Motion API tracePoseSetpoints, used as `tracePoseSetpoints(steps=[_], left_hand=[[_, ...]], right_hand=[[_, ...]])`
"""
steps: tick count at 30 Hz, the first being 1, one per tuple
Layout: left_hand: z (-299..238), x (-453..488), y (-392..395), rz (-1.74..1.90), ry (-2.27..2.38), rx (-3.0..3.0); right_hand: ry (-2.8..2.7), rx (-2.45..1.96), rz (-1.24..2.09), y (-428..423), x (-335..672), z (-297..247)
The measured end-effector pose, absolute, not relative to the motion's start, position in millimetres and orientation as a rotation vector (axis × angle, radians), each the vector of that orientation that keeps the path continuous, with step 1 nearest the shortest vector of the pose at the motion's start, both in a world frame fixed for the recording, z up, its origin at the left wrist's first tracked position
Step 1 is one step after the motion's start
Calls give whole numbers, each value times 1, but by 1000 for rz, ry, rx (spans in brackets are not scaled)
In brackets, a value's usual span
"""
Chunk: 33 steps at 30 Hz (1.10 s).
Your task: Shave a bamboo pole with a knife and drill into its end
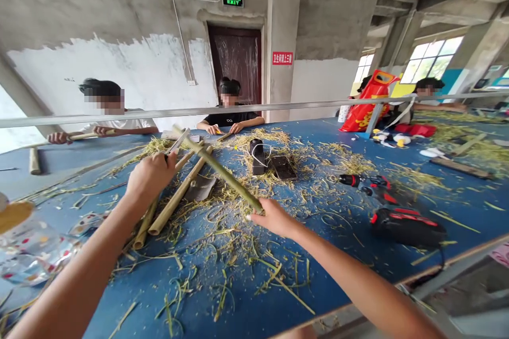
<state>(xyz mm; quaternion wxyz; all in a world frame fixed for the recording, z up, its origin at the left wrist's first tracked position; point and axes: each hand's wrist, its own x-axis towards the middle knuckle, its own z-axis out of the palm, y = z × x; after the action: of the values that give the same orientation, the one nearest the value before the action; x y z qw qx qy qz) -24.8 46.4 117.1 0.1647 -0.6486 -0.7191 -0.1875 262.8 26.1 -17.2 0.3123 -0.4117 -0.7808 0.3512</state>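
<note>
My right hand (pixel 270 217) grips the near end of a green bamboo stick (pixel 222 172) that slants up and away to the left over the blue table (pixel 246 296). My left hand (pixel 150 174) is closed round the handle of a knife (pixel 177 142), whose blade rests against the far end of that stick. Two more peeled bamboo sticks (pixel 175 198) lie on the table under my left hand. Green bamboo shavings (pixel 222 243) are scattered around both hands.
A phone (pixel 283 167) and a dark power bank (pixel 257 156) lie beyond the stick. A red-and-black cordless drill (pixel 392 212) lies at the right. A metal rail (pixel 199 111) crosses the table. Three people sit at the far side, with a red bag (pixel 368 100) nearby.
</note>
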Motion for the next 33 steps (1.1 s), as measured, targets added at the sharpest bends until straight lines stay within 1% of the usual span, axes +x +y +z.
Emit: tracePoseSetpoints(steps=[2, 6, 10, 16, 21, 26, 29, 33], left_hand=[[105, -9, 24, -471, -2031, -1732], [62, 50, -15, -291, -1872, -2243], [41, 72, -24, -129, -1756, -2302], [56, 68, -5, -69, -1655, -2193], [70, 79, 17, -115, -1600, -2180], [104, 59, 55, -256, -1874, -1938], [121, 50, 72, -263, -1916, -1873], [115, 64, 63, -312, -1897, -1881]], right_hand=[[-1956, -1066, 1013, 29, 261, -16], [-1898, -953, 1192, 25, 260, -12], [-1873, -921, 1236, 18, 258, -10], [-1814, -880, 1189, 24, 259, -2], [-1696, -861, 1304, 27, 268, 7], [-1659, -941, 1437, 26, 274, 3], [-1602, -943, 1533, 26, 273, 2], [-1530, -852, 1628, 27, 277, 6]])
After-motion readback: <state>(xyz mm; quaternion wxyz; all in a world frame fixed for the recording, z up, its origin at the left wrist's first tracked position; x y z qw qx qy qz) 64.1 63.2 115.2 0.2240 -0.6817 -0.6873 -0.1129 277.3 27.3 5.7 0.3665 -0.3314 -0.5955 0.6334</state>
